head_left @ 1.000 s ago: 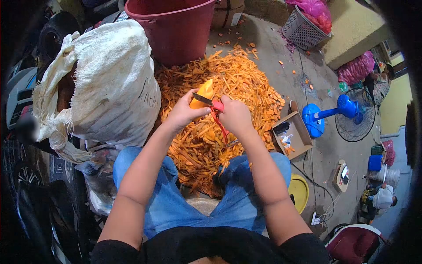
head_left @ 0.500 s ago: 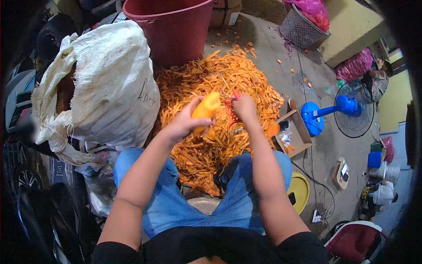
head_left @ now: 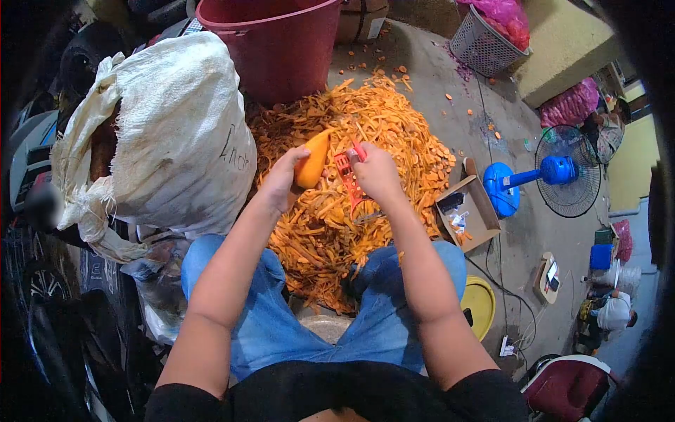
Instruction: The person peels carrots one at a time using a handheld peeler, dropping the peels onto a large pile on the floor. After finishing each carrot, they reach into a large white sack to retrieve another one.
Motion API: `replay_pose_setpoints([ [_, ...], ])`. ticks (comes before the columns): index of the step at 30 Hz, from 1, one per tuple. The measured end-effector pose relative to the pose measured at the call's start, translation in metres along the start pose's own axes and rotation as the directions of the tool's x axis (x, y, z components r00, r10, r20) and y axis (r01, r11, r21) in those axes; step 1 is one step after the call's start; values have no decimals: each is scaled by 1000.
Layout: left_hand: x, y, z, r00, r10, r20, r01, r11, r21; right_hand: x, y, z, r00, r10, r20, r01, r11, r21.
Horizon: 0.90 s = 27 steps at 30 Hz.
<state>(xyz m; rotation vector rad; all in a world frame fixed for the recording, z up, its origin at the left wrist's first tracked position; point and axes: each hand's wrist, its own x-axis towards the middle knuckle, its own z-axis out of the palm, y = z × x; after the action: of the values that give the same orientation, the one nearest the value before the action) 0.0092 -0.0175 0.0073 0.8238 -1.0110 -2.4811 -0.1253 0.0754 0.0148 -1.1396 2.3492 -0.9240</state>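
Note:
My left hand (head_left: 281, 177) is closed on the lower end of a peeled orange carrot (head_left: 313, 162), whose narrow tip points up and to the right. Just right of it, my right hand (head_left: 376, 172) grips a red peeler (head_left: 349, 179) by its handle. A small gap separates the peeler from the carrot. Both hands are above a large heap of orange peelings (head_left: 387, 116), between and beyond my knees. Cut orange pieces lie on the heap's right side.
At the left bulges a white sack (head_left: 183, 133), with a red tub (head_left: 271, 53) behind the heap. A cardboard box (head_left: 481, 214), blue fan (head_left: 500, 190), yellow lid (head_left: 479, 309) and cables lie right. A grey basket (head_left: 485, 46) stands farther back. People are at far right.
The carrot has moved slightly left, and its narrow tip now points up. My right hand and the peeler have shifted left and down, with more of the red peeler showing.

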Motion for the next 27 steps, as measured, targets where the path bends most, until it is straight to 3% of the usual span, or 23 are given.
replay_pose_setpoints([
  [3,5,-4,-9,993,-76,89,72,996,45,-3,0,2,998,-62,7,62,997,-47],
  [6,4,-4,-5,995,-92,34,90,994,66,-8,-4,2,991,-129,36,133,977,-168],
  [10,6,-3,-10,994,-85,69,81,995,51,-10,-3,6,972,-234,28,234,947,-222],
  [13,2,-1,-5,999,14,42,-18,994,108,-10,-1,5,977,-205,59,213,939,-269],
  [15,3,0,-5,991,113,68,-128,946,296,-8,1,6,975,-219,41,222,935,-276],
  [16,2,1,-4,991,114,65,-128,947,295,-8,0,7,974,-220,44,224,935,-276],
  [18,1,3,-1,981,190,50,-187,822,537,-9,-1,8,970,-240,30,238,925,-296],
  [27,3,1,-2,943,331,40,-246,611,752,-11,-3,5,974,-218,65,227,914,-337],
])
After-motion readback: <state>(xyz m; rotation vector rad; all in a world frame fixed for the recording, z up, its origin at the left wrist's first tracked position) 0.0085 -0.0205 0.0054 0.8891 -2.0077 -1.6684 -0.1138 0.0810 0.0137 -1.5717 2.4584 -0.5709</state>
